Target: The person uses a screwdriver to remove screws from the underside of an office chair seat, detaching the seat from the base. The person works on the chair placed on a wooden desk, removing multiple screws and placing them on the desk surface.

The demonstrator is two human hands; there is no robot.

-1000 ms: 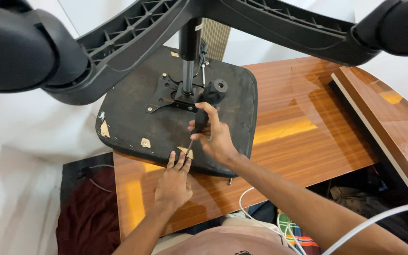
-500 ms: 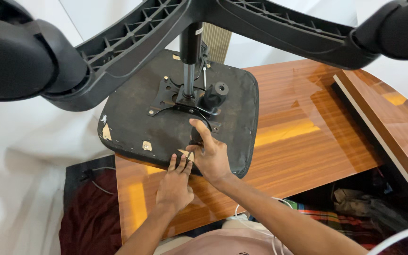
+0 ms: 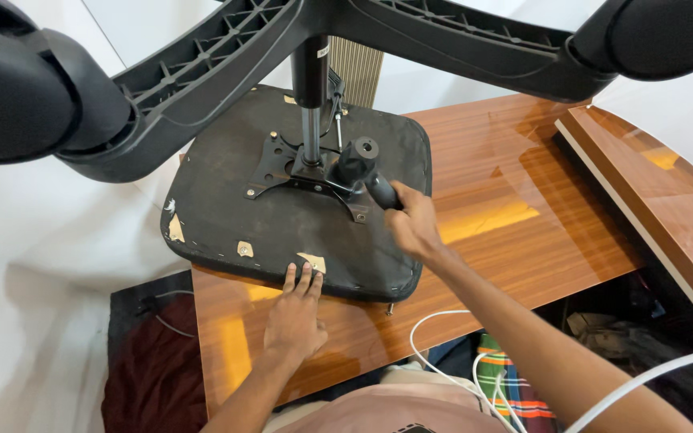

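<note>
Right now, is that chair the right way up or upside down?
Upside down. The chair seat lies bottom-up on the wooden table, and the wheeled base sticks up toward the camera.

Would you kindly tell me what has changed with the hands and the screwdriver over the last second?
The right hand carried the black-handled screwdriver away from the seat's near edge, up and right towards the metal mounting plate. It keeps hold of the tool. The left hand stayed flat with fingertips on the upturned chair seat; the seat stayed on the wooden table.
</note>
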